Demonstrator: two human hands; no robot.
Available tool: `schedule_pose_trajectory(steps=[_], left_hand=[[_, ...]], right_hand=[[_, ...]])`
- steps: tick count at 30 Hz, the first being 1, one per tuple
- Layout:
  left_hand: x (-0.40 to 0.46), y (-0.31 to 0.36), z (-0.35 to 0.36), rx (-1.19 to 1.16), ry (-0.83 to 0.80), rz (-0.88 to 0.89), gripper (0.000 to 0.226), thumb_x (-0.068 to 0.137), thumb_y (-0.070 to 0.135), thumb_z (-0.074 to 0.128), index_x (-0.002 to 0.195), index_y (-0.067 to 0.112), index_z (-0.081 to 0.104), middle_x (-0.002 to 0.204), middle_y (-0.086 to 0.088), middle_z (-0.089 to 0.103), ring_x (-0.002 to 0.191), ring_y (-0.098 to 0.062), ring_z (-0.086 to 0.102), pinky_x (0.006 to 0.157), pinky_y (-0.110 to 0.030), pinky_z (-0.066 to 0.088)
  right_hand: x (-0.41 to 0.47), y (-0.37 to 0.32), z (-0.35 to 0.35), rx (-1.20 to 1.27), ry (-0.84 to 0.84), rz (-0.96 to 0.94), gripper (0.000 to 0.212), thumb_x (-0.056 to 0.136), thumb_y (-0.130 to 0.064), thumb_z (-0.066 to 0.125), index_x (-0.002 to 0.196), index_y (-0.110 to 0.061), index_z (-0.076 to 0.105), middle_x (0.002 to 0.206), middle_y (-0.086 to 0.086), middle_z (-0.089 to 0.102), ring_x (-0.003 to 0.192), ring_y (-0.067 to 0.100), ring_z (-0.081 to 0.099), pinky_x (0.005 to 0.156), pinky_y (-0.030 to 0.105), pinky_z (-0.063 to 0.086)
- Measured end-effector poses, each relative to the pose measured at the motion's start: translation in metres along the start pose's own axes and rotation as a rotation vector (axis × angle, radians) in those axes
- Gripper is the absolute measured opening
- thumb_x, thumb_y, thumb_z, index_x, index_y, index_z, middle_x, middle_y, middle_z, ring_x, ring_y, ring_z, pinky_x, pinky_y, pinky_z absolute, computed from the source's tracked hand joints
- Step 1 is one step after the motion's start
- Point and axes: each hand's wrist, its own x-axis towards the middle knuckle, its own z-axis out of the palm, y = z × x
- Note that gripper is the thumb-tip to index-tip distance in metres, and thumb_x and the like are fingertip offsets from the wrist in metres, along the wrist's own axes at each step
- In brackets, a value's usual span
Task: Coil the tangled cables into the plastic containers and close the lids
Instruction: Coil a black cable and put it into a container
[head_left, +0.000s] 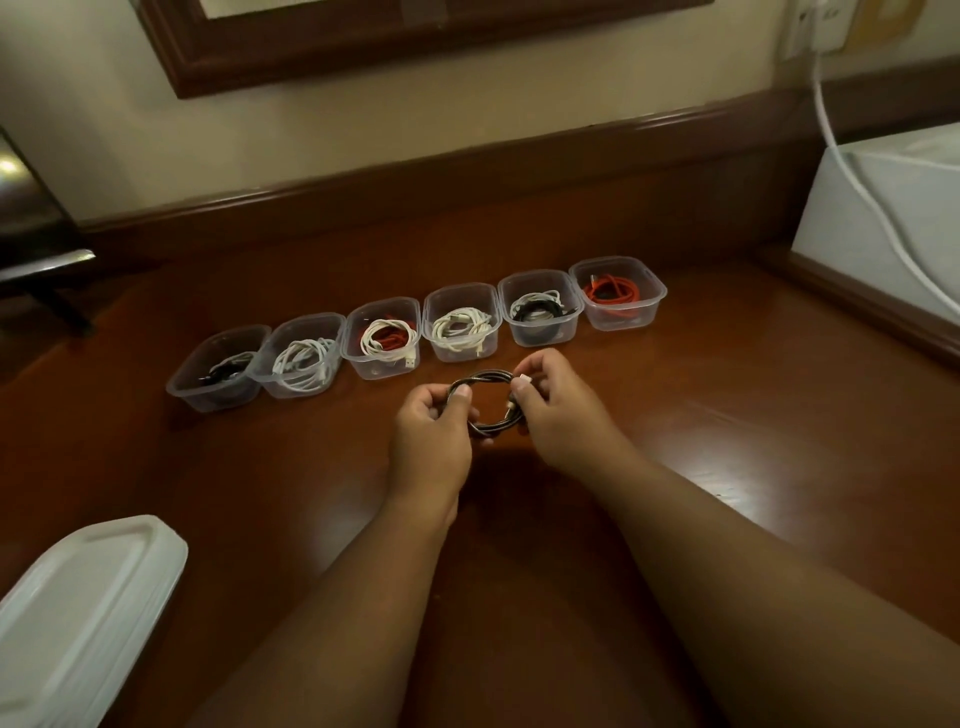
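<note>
A glossy dark-brown wooden worktop (727, 441) fills most of the view, with a raised wooden edge along its far side against a cream wall. At the far right sits a white box-shaped appliance (883, 208), and a white power cord (852, 171) hangs down across it from a wall socket. At the near left corner lies a stack of translucent white plastic lids (78, 618), none of them on a container.

Across the middle of the worktop stands a row of six clear rectangular plastic containers, all uncovered and set side by side. From left to right: the first container (179, 387) holds a black cable; the second container (267, 382) holds a white coil; the third container (353, 358) holds white and red cables together; the fourth container (431, 340) holds a white coil; the fifth container (506, 319) holds black and white cables; the sixth container (657, 293) holds a red coil.

Just in front of the row, the person holds a dark braided cable coil (483, 382) in the air above the worktop. The left hand (431, 436) grips the coil's left side with curled fingers. The right hand (558, 410) grasps the right side, its fingertips pinching the cable's pale plug end (521, 381).
</note>
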Motion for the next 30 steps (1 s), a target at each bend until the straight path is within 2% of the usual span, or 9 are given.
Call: schedule_pose_trajectory(steps=[3,5,8,12,17,20,22,26,30], left_hand=[[-0.005,-0.002,-0.004,0.034,0.002,0.035,0.01,0.1,0.021,0.055,0.095,0.017,0.062,0.083,-0.004,0.066,0.071,-0.012,0.065,0.055,-0.021,0.051],[-0.007,-0.002,-0.006,0.043,-0.002,0.041,0.009,0.1,0.021,0.055,0.095,0.017,0.062,0.083,-0.005,0.065,0.068,-0.011,0.065,0.056,-0.022,0.052],[-0.007,0.001,-0.007,0.033,-0.02,0.019,0.009,0.1,0.019,0.056,0.095,0.015,0.062,0.081,-0.005,0.065,0.067,-0.013,0.064,0.057,-0.024,0.053],[-0.007,0.003,-0.004,-0.017,-0.085,-0.084,0.01,0.1,0.016,0.056,0.093,0.011,0.062,0.082,-0.009,0.064,0.068,-0.016,0.064,0.055,-0.024,0.054],[0.003,0.021,0.012,0.092,-0.24,-0.07,0.006,0.098,0.015,0.059,0.095,0.01,0.061,0.088,-0.015,0.067,0.065,-0.018,0.067,0.05,-0.021,0.052],[0.017,0.039,0.028,0.248,-0.339,0.048,0.007,0.098,0.019,0.059,0.093,0.016,0.062,0.082,-0.007,0.068,0.066,-0.017,0.065,0.049,-0.02,0.047],[0.026,0.044,0.041,0.366,-0.398,0.176,0.007,0.098,0.02,0.059,0.092,0.021,0.062,0.084,-0.002,0.069,0.072,-0.012,0.064,0.055,-0.018,0.047],[0.048,0.036,0.077,0.655,-0.502,0.42,0.002,0.095,0.027,0.062,0.097,0.026,0.064,0.094,0.004,0.067,0.086,-0.008,0.061,0.077,-0.026,0.051],[0.067,0.03,0.119,0.991,-0.54,0.715,0.033,0.092,0.04,0.06,0.123,0.027,0.06,0.122,0.004,0.06,0.112,-0.013,0.055,0.098,-0.038,0.048]], right_hand=[[-0.005,-0.001,-0.001,-0.044,-0.064,0.007,0.015,0.097,-0.03,0.06,0.104,-0.031,0.047,0.098,0.001,0.065,0.089,0.019,0.066,0.08,0.041,0.058],[-0.006,-0.001,-0.002,-0.073,-0.082,0.004,0.024,0.094,-0.027,0.065,0.107,-0.028,0.045,0.099,0.001,0.064,0.085,0.016,0.067,0.071,0.032,0.057],[-0.005,-0.002,-0.003,-0.048,-0.05,0.005,0.022,0.096,-0.02,0.061,0.102,-0.027,0.041,0.095,0.002,0.065,0.067,0.008,0.067,0.056,0.02,0.05],[-0.002,-0.003,-0.01,0.046,0.0,0.052,0.02,0.099,-0.016,0.055,0.097,-0.028,0.04,0.095,0.003,0.068,0.07,0.012,0.068,0.066,0.03,0.058],[0.01,-0.013,-0.035,0.021,0.075,0.077,0.015,0.102,-0.017,0.05,0.114,-0.023,0.042,0.099,0.0,0.067,0.091,0.018,0.065,0.08,0.04,0.056],[0.026,-0.017,-0.059,0.003,0.179,0.043,0.015,0.103,-0.016,0.047,0.116,-0.022,0.046,0.1,0.001,0.064,0.086,0.017,0.062,0.073,0.035,0.055],[0.044,-0.013,-0.078,-0.087,0.282,0.002,0.013,0.102,-0.015,0.048,0.114,-0.022,0.049,0.104,0.003,0.061,0.086,0.014,0.061,0.063,0.027,0.05],[0.084,0.001,-0.119,-0.221,0.414,0.003,0.012,0.099,-0.015,0.052,0.11,-0.022,0.052,0.12,0.007,0.057,0.105,0.022,0.06,0.079,0.032,0.05],[0.122,0.012,-0.152,-0.34,0.442,0.043,0.017,0.099,-0.016,0.055,0.116,-0.016,0.057,0.124,0.009,0.056,0.105,0.022,0.056,0.082,0.032,0.048]])
